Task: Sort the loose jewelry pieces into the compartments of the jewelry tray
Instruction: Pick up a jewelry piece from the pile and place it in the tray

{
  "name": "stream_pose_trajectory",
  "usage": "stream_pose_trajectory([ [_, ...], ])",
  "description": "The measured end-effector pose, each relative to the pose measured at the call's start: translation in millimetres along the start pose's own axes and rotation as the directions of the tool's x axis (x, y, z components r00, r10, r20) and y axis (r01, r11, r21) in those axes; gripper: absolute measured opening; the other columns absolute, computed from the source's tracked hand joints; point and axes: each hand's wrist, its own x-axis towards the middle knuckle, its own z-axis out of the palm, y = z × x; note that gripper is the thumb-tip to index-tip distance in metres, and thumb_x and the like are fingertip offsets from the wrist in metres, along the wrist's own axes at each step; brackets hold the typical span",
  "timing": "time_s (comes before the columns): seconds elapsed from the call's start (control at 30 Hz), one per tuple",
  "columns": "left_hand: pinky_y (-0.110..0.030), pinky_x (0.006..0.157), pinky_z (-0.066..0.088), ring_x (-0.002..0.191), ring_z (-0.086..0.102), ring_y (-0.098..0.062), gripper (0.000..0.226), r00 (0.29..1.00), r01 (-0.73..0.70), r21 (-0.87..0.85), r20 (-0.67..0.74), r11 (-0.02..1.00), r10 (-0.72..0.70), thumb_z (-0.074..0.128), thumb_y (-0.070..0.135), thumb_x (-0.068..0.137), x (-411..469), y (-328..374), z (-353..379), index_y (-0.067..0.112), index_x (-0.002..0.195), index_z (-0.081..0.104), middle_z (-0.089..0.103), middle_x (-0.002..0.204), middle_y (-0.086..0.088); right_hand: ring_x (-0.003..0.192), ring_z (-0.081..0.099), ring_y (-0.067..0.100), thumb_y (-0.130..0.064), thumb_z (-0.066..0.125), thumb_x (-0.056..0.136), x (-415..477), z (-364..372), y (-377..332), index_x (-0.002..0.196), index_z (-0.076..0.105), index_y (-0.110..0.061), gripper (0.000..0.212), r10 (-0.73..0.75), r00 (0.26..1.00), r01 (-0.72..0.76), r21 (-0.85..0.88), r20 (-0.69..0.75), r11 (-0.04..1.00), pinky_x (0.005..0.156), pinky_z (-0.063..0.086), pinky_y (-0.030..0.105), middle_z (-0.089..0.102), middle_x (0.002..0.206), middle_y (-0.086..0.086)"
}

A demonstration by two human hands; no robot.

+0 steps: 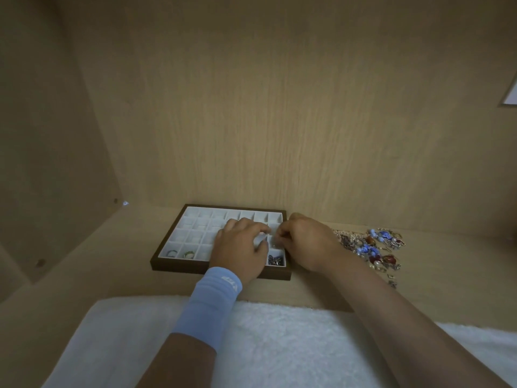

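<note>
Two hands: we see the left hand (240,247) and the right hand (305,242) meeting fingertip to fingertip over the right side of the jewelry tray (179,268), low in the centre of the frame.
Left hand: fingers curled in, thumb towards the right hand; whether it pinches a piece, we cannot tell.
Right hand: curled likewise, knuckles up; we cannot tell what, if anything, it holds.
Tray: brown rim, white square compartments, flat on the wooden shelf (98,261) near the back wall.
Front row: we spot a ring (171,253) in the leftmost compartment, a second ring (189,254) in the next, a dark chain (275,259) in the rightmost.
Loose jewelry (372,246): a heap of beads and chains on the shelf, right of the tray, just beyond the right hand.
Left wrist: a light blue sleeve (209,303).
Bottom of the frame: a white fluffy cloth (279,345) under both forearms.
</note>
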Motion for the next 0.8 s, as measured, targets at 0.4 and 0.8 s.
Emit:
stream_pose_trajectory([
  [0.4, -0.030, 0.103, 0.035, 0.118, 0.042, -0.011, 0.025, 0.998, -0.032, 0.067, 0.055, 0.997, 0.029, 0.052, 0.030, 0.093, -2, 3, 4, 0.034, 0.114, 0.065, 0.056, 0.121, 0.014, 0.095, 0.061, 0.010, -0.026, 0.063, 0.094, -22, -23, 39, 0.098, 0.074, -0.030, 0.012, 0.094, 0.993, -0.078, 0.196, -0.073, 0.978, 0.087, 0.051, 0.032, 0.063, 0.100, -0.012],
  [0.8, -0.034, 0.102, 0.037, 0.117, 0.046, -0.016, 0.032, 0.949, -0.267, -0.044, 0.160, 0.963, 0.270, 0.048, 0.022, 0.094, 16, 107, 53, 0.031, 0.119, 0.066, 0.060, 0.122, 0.011, 0.110, 0.062, 0.017, -0.034, 0.058, 0.094, -112, -60, 158, 0.104, 0.074, -0.035, 0.019, 0.429, 0.895, -0.421, 0.093, -0.118, 0.902, 0.090, 0.047, 0.030, 0.069, 0.115, -0.011],
])
